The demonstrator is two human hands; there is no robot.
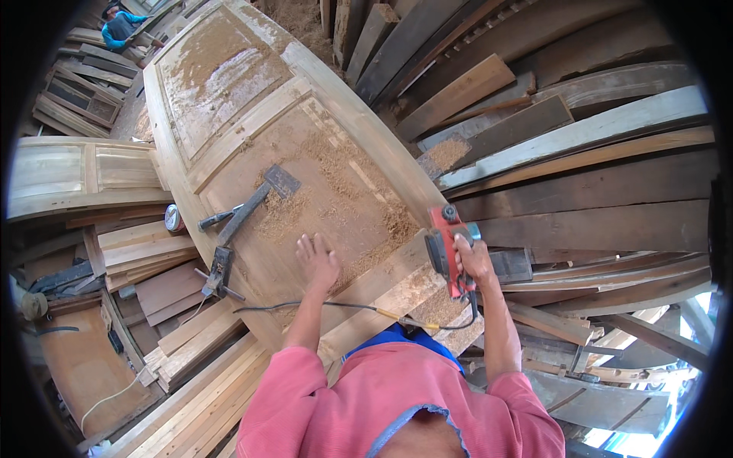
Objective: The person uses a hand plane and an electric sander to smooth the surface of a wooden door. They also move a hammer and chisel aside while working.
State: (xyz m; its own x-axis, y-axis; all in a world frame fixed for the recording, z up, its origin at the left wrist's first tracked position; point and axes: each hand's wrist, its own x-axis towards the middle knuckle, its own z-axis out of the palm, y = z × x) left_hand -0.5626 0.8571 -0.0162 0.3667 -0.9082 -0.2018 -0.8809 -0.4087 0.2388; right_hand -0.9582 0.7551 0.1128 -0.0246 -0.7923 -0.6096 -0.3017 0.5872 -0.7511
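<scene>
My right hand [473,258] is wrapped round the handle of a red electric planer [450,267]. The planer is at the near right corner of a wooden panelled door [252,137]; whether its sole touches the wood I cannot tell. My left hand [318,259] rests on the door's near panel, palm down, fingers spread. Wood shavings [324,168] lie over both panels. Beyond my left hand lies a grey bar with a block-like head [282,182], possibly a clamp. A dark-handled tool [217,217] lies beside it. A black cord [343,304] with yellow wrapping runs from the planer past my left wrist.
Stacked boards [580,183] crowd the right side. Pale planks [202,401] and short boards [145,256] are piled on the left. Another panelled door [84,172] lies at the far left. A round tin [174,219] stands by the door's edge. Far off sits a person in blue [121,29].
</scene>
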